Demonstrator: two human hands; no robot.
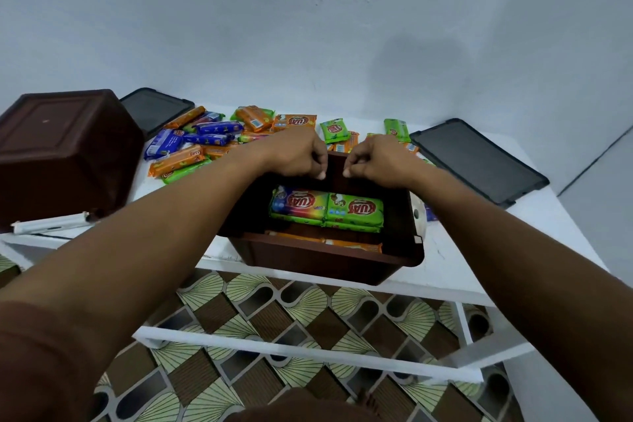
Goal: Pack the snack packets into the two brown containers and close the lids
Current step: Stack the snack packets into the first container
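Observation:
An open brown container point(318, 260) stands at the front edge of the white table point(479, 250), tipped toward me. Two green snack packets point(325, 209) lie side by side inside it, over orange packets point(352, 245). My left hand point(294, 154) and my right hand point(376, 161) sit close together on the container's far rim, fingers curled over it. A second brown container point(65, 154) rests upside down at the left. Several loose orange, blue and green packets point(205, 140) are scattered behind the open container.
One dark lid point(154, 110) lies at the back left against the wall, another dark lid point(479, 161) at the right near the table's edge. A white bar point(51, 223) lies by the upturned container. Below are the table's white frame and a patterned floor.

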